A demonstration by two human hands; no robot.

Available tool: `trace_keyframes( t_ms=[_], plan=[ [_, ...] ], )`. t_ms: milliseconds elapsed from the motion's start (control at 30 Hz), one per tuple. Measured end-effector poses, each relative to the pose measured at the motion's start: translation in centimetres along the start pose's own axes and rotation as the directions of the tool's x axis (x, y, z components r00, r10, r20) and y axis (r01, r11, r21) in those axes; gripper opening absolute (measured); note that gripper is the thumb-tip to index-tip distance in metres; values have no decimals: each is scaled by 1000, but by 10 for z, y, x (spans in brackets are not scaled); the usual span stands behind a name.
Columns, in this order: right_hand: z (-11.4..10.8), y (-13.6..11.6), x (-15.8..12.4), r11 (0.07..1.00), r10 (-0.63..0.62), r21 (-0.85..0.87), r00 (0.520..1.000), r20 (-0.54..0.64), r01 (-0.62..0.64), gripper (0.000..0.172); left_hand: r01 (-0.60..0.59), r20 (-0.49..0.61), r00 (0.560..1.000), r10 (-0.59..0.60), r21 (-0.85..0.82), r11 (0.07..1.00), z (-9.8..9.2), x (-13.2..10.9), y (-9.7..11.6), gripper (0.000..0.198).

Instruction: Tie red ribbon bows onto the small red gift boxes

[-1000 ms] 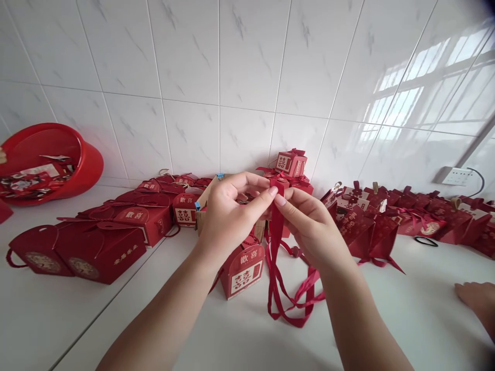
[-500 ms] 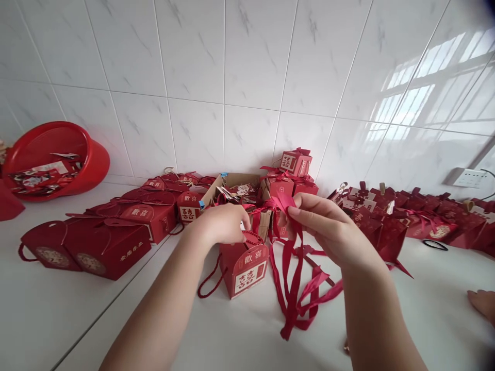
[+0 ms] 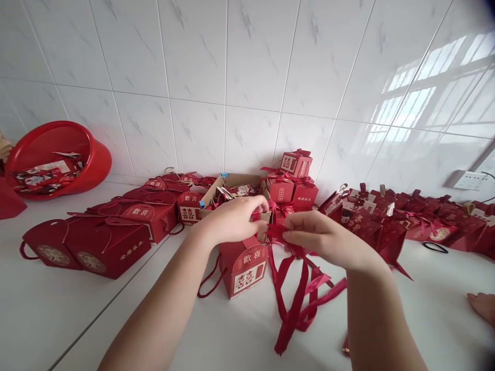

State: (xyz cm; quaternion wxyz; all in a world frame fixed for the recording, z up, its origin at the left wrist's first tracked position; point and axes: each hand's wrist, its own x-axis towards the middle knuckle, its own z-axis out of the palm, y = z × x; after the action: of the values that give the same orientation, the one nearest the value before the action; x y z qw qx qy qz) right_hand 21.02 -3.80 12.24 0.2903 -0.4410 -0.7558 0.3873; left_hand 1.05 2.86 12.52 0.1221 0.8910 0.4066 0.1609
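My right hand (image 3: 317, 234) pinches a bunch of red ribbons (image 3: 296, 296) between thumb and fingers; their loose ends trail down onto the white table. Just left of it, my left hand (image 3: 237, 219) is held with thumb and fingers apart, close to the upper part of the ribbons, with nothing seen in its grip. Below my left hand stands a small red gift box (image 3: 247, 273) with white double-happiness print on its front. A red cord handle (image 3: 211, 288) loops out from the box's left side. My left hand hides part of the box's top.
An open carton (image 3: 209, 195) of cards and packets stands behind my hands. Red boxes (image 3: 112, 247) line the left, and ribboned boxes (image 3: 296, 165) are stacked behind. A red tub (image 3: 100, 159) lies tilted. Red bags (image 3: 382, 239) and another person's hand (image 3: 481, 306) are at right.
My left hand has left the small box's cord handle and moved up and right toward the ribbons. My right hand has lowered slightly with the ribbons.
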Motion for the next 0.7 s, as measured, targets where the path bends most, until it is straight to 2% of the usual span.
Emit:
trace_keyframes(
  t_ms=[67,133,200,267,333,467,567,700],
  plan=[
    [3,3,3,976,75,-211,996,53,-62,28,124,76,988,-134,125,984,-2,-4,-4,44],
    [7,7,7,914,141,-392,988,66,-104,29,210,138,962,-237,184,960,-4,-6,-7,66],
    [11,9,12,861,176,-495,982,69,-119,28,259,181,939,-292,184,948,-6,-6,-9,86],
    [14,9,17,836,196,-534,978,72,-128,26,285,203,926,-319,181,941,-6,-5,-10,94],
    [16,8,21,825,211,-549,974,76,-136,23,296,213,919,-333,190,936,-6,-3,-11,90],
    [18,9,29,857,207,-505,967,148,-106,19,292,239,912,-333,193,937,-5,-2,-9,70],
    [16,18,35,907,176,-412,968,177,-89,15,285,244,911,-332,207,936,-6,-3,-4,53],
    [11,33,40,946,109,-321,973,203,-39,11,302,209,913,-351,235,924,-9,-8,8,46]
  ],
)
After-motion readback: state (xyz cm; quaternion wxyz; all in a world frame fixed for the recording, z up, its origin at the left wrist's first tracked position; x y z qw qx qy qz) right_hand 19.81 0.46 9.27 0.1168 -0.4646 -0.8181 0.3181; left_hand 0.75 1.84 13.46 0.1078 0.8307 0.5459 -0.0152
